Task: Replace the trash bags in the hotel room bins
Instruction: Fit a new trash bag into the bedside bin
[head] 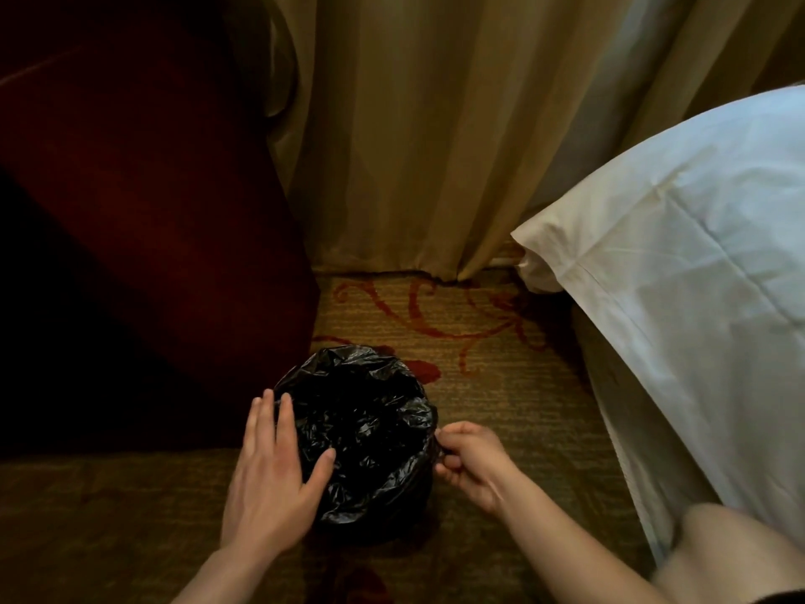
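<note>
A small round bin stands on the carpet, lined with a crinkled black trash bag that folds over its rim and hides the bin itself. My left hand lies flat on the bag's left rim with fingers spread, holding nothing. At the right rim, my right hand pinches the edge of the bag between thumb and fingers.
A dark red armchair stands close on the left. Beige curtains hang behind the bin. A white pillow and bed linen fill the right side. My knee shows at the lower right. Patterned carpet lies between.
</note>
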Demonstrator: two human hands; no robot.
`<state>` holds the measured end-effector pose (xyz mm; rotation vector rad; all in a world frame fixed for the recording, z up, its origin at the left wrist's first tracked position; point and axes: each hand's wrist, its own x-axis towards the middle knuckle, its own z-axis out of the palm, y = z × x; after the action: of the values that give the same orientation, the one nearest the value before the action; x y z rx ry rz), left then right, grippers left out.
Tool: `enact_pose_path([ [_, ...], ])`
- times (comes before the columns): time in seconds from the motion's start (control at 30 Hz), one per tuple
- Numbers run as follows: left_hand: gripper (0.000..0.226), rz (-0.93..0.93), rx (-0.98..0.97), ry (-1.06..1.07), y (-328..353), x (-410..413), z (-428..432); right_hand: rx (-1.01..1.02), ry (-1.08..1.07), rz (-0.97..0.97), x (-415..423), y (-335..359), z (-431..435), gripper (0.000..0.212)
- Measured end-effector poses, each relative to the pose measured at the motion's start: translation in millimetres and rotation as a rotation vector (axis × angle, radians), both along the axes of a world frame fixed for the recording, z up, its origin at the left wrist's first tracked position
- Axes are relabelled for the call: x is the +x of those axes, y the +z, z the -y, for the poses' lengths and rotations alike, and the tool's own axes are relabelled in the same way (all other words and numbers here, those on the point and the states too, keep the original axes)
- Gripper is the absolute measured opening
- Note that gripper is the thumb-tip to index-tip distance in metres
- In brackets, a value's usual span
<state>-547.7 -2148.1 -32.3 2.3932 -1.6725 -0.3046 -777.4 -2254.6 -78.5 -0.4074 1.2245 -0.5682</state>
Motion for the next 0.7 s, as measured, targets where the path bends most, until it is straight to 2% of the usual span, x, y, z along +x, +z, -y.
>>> enact_pose_path([
  [0.07,0.095,-0.003,0.001,-0.006,0.7,-0.3,-0.2,-0.121,0.036,-0.149,2.7,1.1,-2.2,0.008],
  [0.2,0.095,-0.007,-0.005,-0.004,1.1,-0.3,0.5,-0.35,0.057,-0.328,7.4,-0.3,-15.4,0.021],
  [0.27,0.094,-0.002,-0.001,-0.009,0.6,-0.8,0.7,-0.385,0.058,-0.297,2.8,1.1,-20.8,0.02],
  [0.33,0.094,0.009,0.0,-0.02,-0.1,0.1,0.4,-0.35,0.053,-0.15,-2.8,1.9,-24.3,0.006],
  [0.37,0.094,0.014,0.003,-0.022,-0.3,0.8,0.4,-0.364,0.076,-0.146,-4.9,1.2,-24.0,0.01],
  [0.53,0.096,0.0,0.013,-0.007,2.4,-1.5,1.9,-0.602,0.288,-0.439,-8.6,-1.8,-15.0,0.011],
  [0.7,0.095,-0.009,0.016,0.007,3.3,-0.3,3.1,-0.714,0.611,-0.496,-19.4,2.4,5.6,0.008],
])
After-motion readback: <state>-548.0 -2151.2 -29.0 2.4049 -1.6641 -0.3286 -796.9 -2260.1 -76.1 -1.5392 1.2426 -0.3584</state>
